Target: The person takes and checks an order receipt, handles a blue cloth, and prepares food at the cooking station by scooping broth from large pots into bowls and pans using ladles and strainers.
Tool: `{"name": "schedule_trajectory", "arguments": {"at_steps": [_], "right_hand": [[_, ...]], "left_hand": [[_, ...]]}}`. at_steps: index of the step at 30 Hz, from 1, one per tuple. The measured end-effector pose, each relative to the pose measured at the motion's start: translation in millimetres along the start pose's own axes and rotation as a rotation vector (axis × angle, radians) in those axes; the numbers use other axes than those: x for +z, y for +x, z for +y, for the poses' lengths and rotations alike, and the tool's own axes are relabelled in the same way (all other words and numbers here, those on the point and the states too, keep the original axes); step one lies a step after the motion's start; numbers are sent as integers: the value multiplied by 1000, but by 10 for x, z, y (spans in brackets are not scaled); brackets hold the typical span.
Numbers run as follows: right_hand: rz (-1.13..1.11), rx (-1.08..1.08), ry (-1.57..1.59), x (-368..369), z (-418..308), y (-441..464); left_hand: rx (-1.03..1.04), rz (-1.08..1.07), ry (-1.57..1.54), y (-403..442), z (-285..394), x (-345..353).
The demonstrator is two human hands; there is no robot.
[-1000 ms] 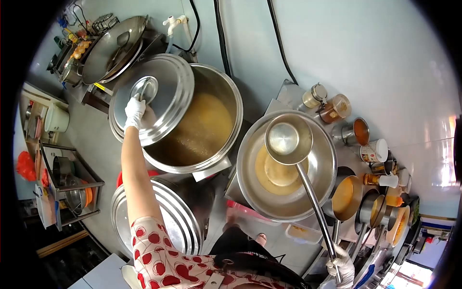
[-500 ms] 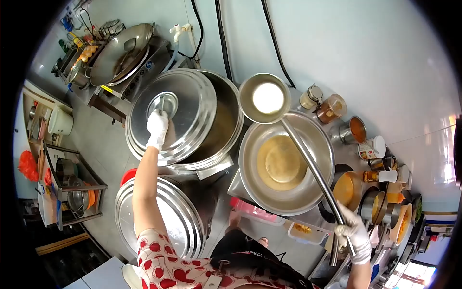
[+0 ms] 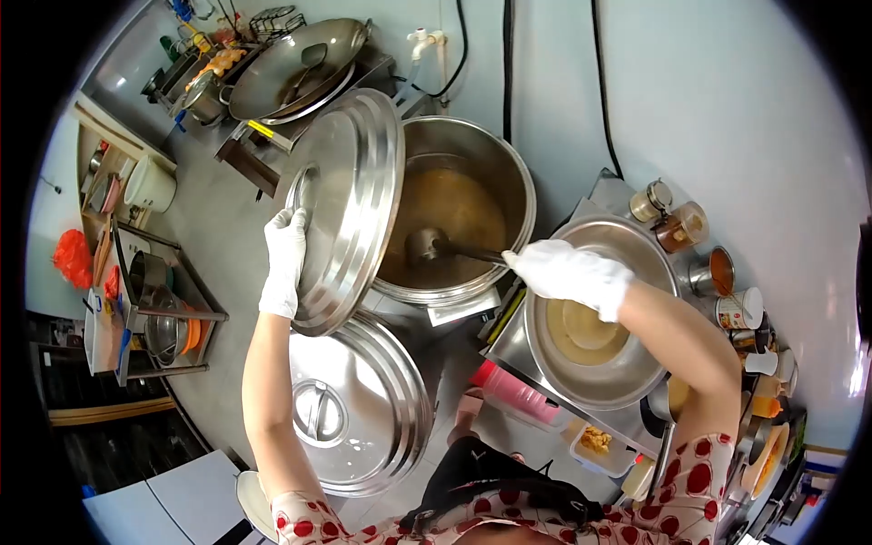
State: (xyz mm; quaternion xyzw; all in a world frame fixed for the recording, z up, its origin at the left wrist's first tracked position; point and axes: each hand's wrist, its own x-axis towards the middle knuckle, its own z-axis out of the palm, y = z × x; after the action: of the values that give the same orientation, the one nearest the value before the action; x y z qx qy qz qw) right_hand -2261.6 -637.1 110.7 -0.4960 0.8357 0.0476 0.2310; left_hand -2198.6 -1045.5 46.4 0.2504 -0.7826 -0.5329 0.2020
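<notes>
My left hand [image 3: 286, 254], in a white glove, is closed on the handle of a large metal lid [image 3: 350, 200], which stands tilted at the left side of the tall pot [image 3: 522, 182]. Brown broth [image 3: 454, 204] fills part of that pot. Also gloved, my right hand [image 3: 568, 272] grips the ladle's handle above the left part of a wide metal basin [image 3: 649, 363]. The bowl of the ladle [image 3: 425, 245] is down in the pot at the broth. Cloudy liquid [image 3: 581, 336] lies in the basin.
A second lidded pot [image 3: 363, 409] stands nearer my body. At the upper left is a wok [image 3: 300, 68] on a stove. Jars [image 3: 681, 227] and a metal cup [image 3: 713, 271] line the right side by the wall. A wire shelf [image 3: 173, 313] is at the left, and a plastic food box [image 3: 604, 445] sits below the basin.
My right hand has moved left and forward, bringing the ladle from above the basin's edge into the pot. My left hand has tilted the lid up, uncovering more of the pot.
</notes>
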Motion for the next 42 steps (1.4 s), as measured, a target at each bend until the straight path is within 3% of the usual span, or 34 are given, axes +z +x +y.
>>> {"name": "schedule_trajectory", "arguments": {"at_steps": [3,14,18,19,22,23,24,26,28,29,30,32,34,39,42], "right_hand": [[-149,134,-18,109,-150,737],[-146,301,-358,634,-120,1872],[-178,461,-261,598,20,1955],[-137,547,-115,586,53,1957],[-88,369,-266,592,107,1791],[-179,243,-327,743,292,1808],[-173,211,-244,434,180,1510],[-236,521,177,498,285,1520],[-235,582,466,616,348,1409],[-477,568,383,503,312,1487],[-439,466,402,438,331,1390],[-308,472,759,360,362,1084],[-278,588,1116,319,329,866],[-179,455,1405,457,271,400],[-44,612,1303,421,-18,34]], "left_hand": [[-24,-4,19,-52,12,-128],[31,33,108,-179,59,-345],[51,35,15,-215,89,-325],[60,41,-2,-218,88,-328],[12,46,-8,-239,104,-345],[1,49,-17,-261,111,-342],[-5,51,-27,-269,132,-337],[-14,62,-36,-281,167,-336],[-22,76,-35,-259,137,-316],[-19,63,-15,-249,139,-310],[-17,49,7,-241,145,-318],[3,54,34,-197,91,-318],[41,83,41,-127,-3,-272],[20,50,100,-209,167,-144],[46,53,121,-183,150,-90]]}}
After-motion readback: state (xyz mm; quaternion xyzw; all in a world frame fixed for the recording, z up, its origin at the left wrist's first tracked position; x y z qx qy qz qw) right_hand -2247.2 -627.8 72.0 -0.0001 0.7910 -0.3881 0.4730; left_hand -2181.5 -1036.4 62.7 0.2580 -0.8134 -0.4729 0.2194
